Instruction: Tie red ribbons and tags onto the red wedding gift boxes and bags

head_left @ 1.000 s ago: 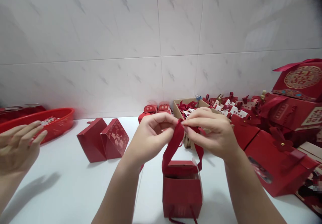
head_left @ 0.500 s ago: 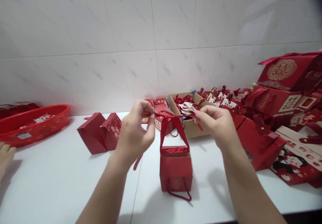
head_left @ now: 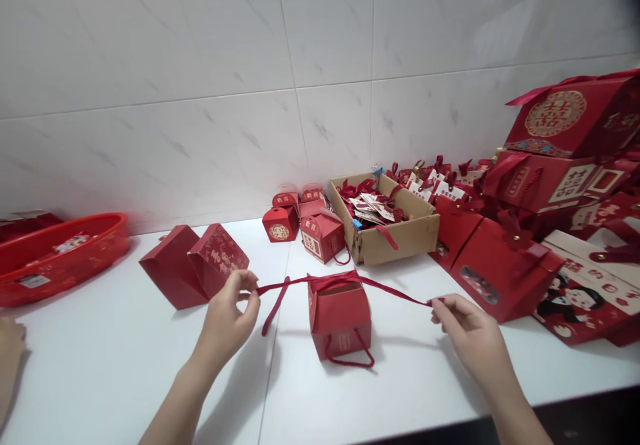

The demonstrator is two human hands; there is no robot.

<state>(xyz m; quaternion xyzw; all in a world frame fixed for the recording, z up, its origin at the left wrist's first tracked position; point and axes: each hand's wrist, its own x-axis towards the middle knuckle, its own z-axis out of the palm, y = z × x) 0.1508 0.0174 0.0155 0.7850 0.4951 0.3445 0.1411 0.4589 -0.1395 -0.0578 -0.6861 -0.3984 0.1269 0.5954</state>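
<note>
A small red gift box (head_left: 340, 315) stands on the white table in front of me, a cord handle (head_left: 350, 363) hanging on its near side. Dark red ribbon (head_left: 395, 288) runs across the top of the box and out to both sides. My left hand (head_left: 233, 311) pinches the ribbon to the left of the box, with a loose tail dangling beside it. On the right, my right hand (head_left: 467, 328) pinches the other end between thumb and fingers. Both hands are apart from the box itself.
A cardboard box (head_left: 395, 238) of ribbons and cards stands behind. Small red boxes (head_left: 323, 235) sit beside it, and two red boxes (head_left: 173, 265) at left. Stacked gift boxes (head_left: 555, 125) fill the right. At far left are a red basin (head_left: 107, 248) and another person's hand (head_left: 10, 345).
Both hands have moved down and apart, pulling the ribbon outward. The ribbon, raised above the box before, now lies tight against its top. The view has shifted slightly.
</note>
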